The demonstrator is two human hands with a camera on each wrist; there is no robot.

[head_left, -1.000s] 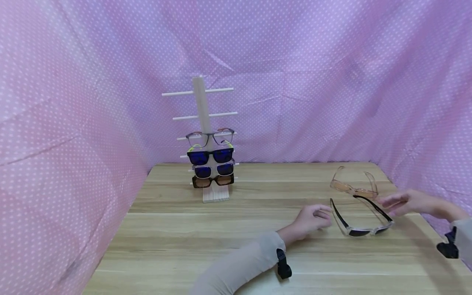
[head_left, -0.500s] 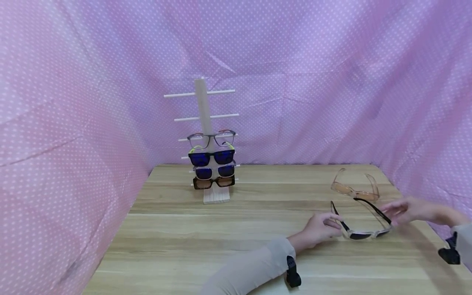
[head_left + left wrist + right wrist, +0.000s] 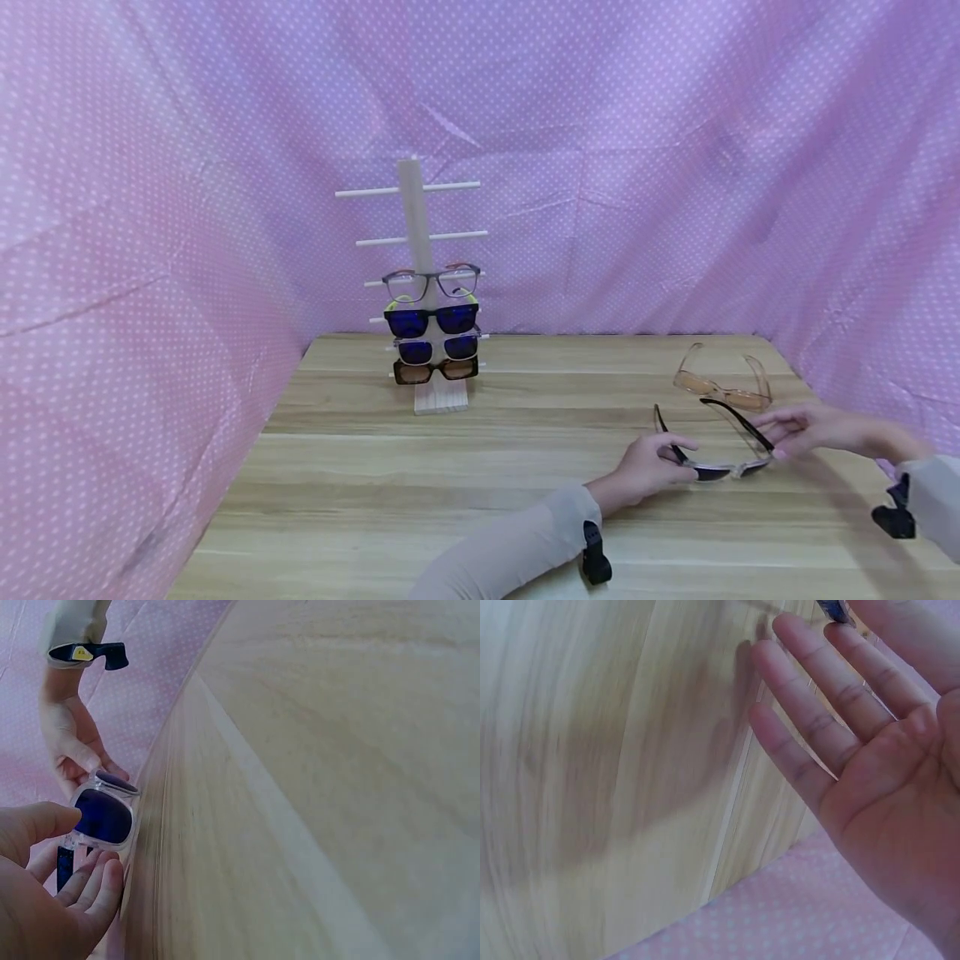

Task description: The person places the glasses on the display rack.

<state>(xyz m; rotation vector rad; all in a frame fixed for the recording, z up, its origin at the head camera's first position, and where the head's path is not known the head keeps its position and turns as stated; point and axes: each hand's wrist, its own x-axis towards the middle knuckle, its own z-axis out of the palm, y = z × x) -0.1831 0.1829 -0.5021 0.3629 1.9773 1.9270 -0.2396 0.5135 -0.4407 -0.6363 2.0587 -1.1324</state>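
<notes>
At the head view's four o'clock, over the desk [image 3: 337,500], the left hand [image 3: 651,468] pinches one end of the clear-framed sunglasses [image 3: 712,473]; the right hand [image 3: 817,433] spreads fairly straight fingers against the other, seemingly steadying both sides, arms [image 3: 742,422] unfolded toward eleven.

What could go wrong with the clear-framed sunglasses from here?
The left hand has its thumb at the edge of a lens on the clear-framed sunglasses, so it may smudge it. The peach-tinted glasses lie just beyond, near the right hand, so a careless sweep might knock them.
</notes>
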